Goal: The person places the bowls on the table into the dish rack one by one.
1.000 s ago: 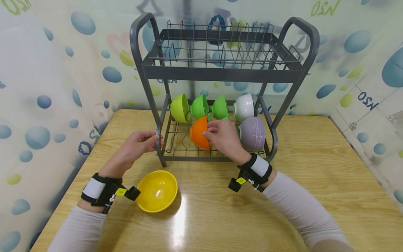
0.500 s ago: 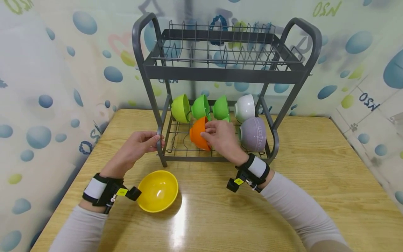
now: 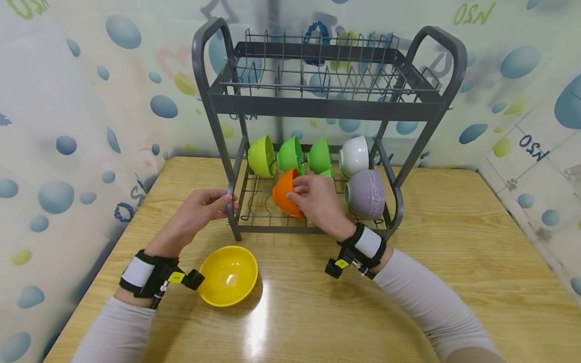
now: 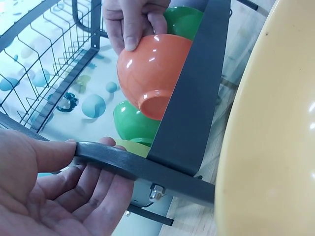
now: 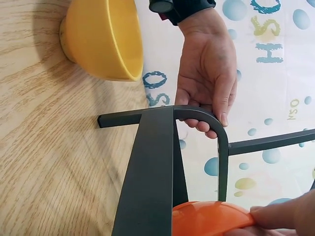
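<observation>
My right hand [image 3: 320,199] pinches the rim of an orange bowl [image 3: 283,194], thumb on one side and fingers on the other. The bowl stands tilted on its side over the lower tier of a dark grey dish rack [image 3: 327,107]. In the left wrist view the foot of the orange bowl [image 4: 155,69] faces the left side of the rack. My left hand [image 3: 199,209] grips the rack's left front upright, thumb and fingers round the bar. In front of the rack, a yellow bowl [image 3: 228,276] sits upright on the wooden table [image 3: 299,312].
Along the back of the lower tier stand a yellow-green bowl [image 3: 260,157], two green bowls [image 3: 289,154] and a white bowl [image 3: 355,156], all on their sides. A lilac bowl [image 3: 366,194] is at the right front. The wire upper tier [image 3: 299,75] overhangs them.
The orange bowl has tilted and shifted very slightly left with my right hand. My left hand keeps its grip on the rack.
</observation>
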Action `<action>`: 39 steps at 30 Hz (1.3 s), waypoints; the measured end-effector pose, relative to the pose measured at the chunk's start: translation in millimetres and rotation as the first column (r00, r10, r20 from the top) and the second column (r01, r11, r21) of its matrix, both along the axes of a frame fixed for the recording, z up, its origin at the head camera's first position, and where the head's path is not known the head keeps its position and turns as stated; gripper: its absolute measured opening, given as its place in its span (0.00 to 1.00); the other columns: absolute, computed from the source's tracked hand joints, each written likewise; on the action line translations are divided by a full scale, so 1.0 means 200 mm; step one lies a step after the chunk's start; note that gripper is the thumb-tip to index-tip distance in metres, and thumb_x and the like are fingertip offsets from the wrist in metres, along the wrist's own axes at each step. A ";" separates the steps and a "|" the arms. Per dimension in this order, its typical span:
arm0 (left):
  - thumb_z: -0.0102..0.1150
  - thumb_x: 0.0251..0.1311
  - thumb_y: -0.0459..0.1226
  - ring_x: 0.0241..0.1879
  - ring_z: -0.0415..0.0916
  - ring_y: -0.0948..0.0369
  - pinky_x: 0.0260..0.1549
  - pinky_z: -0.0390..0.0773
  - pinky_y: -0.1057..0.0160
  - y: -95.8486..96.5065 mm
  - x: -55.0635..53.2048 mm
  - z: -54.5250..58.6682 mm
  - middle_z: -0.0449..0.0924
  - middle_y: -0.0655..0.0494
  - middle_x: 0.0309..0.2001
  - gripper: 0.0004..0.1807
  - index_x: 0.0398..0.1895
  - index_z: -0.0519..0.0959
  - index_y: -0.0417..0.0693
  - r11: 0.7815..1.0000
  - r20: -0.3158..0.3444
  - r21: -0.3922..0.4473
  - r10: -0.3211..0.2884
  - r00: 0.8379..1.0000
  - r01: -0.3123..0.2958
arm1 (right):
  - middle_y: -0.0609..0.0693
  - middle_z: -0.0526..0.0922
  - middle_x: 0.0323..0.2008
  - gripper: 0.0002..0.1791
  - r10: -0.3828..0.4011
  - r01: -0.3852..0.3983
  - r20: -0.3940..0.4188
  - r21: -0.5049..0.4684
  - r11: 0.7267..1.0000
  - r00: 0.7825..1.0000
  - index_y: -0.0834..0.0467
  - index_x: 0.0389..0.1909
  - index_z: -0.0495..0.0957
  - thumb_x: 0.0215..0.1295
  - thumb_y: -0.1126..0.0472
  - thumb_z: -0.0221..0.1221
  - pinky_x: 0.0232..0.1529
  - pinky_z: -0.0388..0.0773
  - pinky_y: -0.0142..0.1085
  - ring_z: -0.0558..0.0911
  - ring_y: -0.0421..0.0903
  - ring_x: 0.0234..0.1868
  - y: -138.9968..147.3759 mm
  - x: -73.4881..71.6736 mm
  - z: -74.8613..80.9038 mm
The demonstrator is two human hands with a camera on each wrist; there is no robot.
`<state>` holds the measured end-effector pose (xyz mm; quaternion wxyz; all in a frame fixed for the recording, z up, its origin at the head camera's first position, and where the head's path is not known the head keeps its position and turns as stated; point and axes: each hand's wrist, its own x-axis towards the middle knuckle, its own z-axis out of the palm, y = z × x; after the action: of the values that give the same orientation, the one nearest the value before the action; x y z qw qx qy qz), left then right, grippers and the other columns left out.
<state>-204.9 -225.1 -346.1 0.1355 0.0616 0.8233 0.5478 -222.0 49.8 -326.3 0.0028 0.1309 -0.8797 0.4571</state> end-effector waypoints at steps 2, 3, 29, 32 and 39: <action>0.45 0.71 0.47 0.50 0.76 0.53 0.56 0.77 0.57 0.00 0.00 0.00 0.77 0.40 0.52 0.23 0.55 0.73 0.36 1.000 0.002 -0.001 0.000 1.000 0.000 | 0.54 0.86 0.41 0.18 0.008 -0.008 -0.012 0.002 1.000 1.000 0.63 0.50 0.80 0.59 0.62 0.65 0.39 0.84 0.33 0.85 0.44 0.39 0.00 0.00 0.00; 0.45 0.71 0.47 0.50 0.76 0.53 0.57 0.77 0.56 0.00 0.00 0.00 0.77 0.40 0.52 0.23 0.56 0.73 0.36 1.000 0.001 -0.006 0.000 1.000 0.000 | 0.54 0.86 0.41 0.18 0.011 -0.011 -0.021 0.007 1.000 1.000 0.63 0.50 0.80 0.59 0.62 0.65 0.39 0.84 0.33 0.85 0.44 0.39 0.00 0.00 0.00; 0.45 0.71 0.46 0.50 0.76 0.54 0.57 0.76 0.57 0.00 0.00 0.00 0.77 0.40 0.52 0.23 0.55 0.73 0.36 1.000 0.007 0.001 0.008 1.000 -0.008 | 0.53 0.86 0.40 0.18 0.041 -0.038 -0.045 0.054 0.998 0.998 0.62 0.49 0.81 0.59 0.59 0.64 0.41 0.84 0.33 0.85 0.42 0.38 0.00 -0.02 -0.01; 0.45 0.71 0.46 0.50 0.76 0.54 0.57 0.77 0.57 0.00 0.00 0.00 0.77 0.40 0.51 0.23 0.55 0.73 0.36 1.000 0.005 0.001 0.008 1.000 -0.008 | 0.53 0.86 0.41 0.17 0.050 -0.047 -0.041 0.057 0.997 0.998 0.62 0.48 0.81 0.60 0.58 0.64 0.41 0.83 0.33 0.85 0.43 0.39 0.01 -0.02 -0.01; 0.45 0.71 0.47 0.50 0.76 0.54 0.57 0.77 0.57 0.00 0.00 -0.01 0.77 0.40 0.51 0.23 0.55 0.73 0.36 1.000 0.006 -0.003 0.008 1.000 -0.008 | 0.52 0.87 0.40 0.17 0.037 -0.028 -0.102 0.093 0.995 0.994 0.61 0.46 0.82 0.60 0.55 0.64 0.39 0.83 0.33 0.85 0.43 0.37 0.05 0.00 0.03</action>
<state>-205.9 -224.8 -347.3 0.1358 0.0566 0.8241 0.5471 -222.0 60.1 -319.8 0.0352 0.1690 -0.8960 0.4091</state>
